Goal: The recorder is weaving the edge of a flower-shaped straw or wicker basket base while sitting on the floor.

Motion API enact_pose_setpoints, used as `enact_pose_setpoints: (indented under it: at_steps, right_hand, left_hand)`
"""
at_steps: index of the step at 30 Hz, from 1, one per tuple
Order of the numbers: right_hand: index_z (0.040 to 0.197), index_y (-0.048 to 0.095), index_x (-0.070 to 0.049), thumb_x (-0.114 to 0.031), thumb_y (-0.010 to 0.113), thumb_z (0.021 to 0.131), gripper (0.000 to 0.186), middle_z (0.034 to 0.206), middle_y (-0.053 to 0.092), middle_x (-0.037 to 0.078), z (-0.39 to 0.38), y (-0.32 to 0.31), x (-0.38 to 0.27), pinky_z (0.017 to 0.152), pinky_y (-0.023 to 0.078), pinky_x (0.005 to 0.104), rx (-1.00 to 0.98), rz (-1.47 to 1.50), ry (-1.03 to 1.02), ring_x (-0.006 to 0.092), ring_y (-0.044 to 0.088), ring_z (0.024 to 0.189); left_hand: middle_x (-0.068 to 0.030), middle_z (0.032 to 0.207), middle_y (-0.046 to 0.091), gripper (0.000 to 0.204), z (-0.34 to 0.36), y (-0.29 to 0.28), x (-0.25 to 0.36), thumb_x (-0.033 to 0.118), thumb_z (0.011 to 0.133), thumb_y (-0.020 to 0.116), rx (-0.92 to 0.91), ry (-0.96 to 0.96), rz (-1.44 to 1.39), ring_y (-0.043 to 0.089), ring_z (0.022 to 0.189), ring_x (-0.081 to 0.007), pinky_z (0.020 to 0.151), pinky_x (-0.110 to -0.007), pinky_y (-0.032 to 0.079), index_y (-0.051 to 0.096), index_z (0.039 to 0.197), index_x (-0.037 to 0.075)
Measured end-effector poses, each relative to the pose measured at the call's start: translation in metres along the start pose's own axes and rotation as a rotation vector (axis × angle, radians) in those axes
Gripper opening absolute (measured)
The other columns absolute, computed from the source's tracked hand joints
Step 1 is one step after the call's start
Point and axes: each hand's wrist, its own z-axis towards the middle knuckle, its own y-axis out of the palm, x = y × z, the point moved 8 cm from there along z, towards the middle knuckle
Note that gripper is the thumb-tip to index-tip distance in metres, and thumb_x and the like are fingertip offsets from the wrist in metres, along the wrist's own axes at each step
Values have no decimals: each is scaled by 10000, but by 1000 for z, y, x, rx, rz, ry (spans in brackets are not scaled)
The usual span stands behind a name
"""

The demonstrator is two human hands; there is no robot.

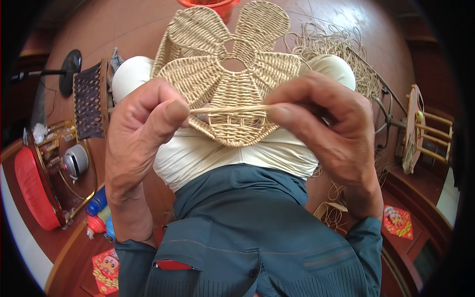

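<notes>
A woven straw piece (235, 83) with flower-like petals and a round central hole rests on my lap. Its nearest section has a gap crossed by bare upright strands. A pale strand (227, 109) runs level across that section, pinched at both ends: by my left hand (148, 123) on the left, and by my right hand (321, 128) on the right, both with thumb and forefinger closed on it. The strand's ends are hidden by my fingers.
A tangle of cord (346, 59) lies at back right, beside metal legs. An orange tub (217, 12) is behind the weaving. Left are a woven-seat stool (89, 99), a red cushioned chair (34, 185) and bottles (96, 200). A wooden stool (430, 133) lies right.
</notes>
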Motion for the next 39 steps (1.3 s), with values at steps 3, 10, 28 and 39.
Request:
enact_pose_setpoints:
  at_steps: [3, 10, 28, 39]
  right_hand:
    - [1073, 809, 29, -81, 847, 994, 141, 934, 712, 10, -3, -6, 2, 682, 467, 240, 22, -93, 8, 67, 619, 801]
    - [1057, 818, 19, -77, 868, 959, 145, 867, 627, -2, -13, -11, -8, 650, 392, 262, 67, -276, -19, 70, 531, 752]
    - [980, 805, -39, -109, 889, 967, 110, 782, 642, -14, -48, -7, 76, 569, 392, 278, 375, -395, -14, 82, 467, 636]
    - [969, 791, -40, -121, 877, 982, 119, 799, 684, 21, -48, 9, 81, 575, 439, 303, 409, -456, -92, 117, 538, 639]
  left_hand:
    - [91, 793, 522, 366, 4, 9, -14, 410, 1100, 757, -43, -42, 56, 410, 681, -13, 602, -218, 295, 668, 954, 87]
    - [97, 834, 562, 313, 11, 30, -40, 341, 1118, 747, -134, -10, 65, 457, 787, -12, 689, -207, 353, 704, 960, 74]
    - [-41, 897, 741, 297, 4, -2, -79, 241, 1118, 672, 148, -105, 555, 615, 646, -96, 621, -292, 505, 752, 1258, -9]
    - [-373, 1584, 546, 731, -2, 20, -102, 74, 1059, 552, -122, -455, 25, 739, 678, -181, 509, -288, 594, 260, 1684, -169]
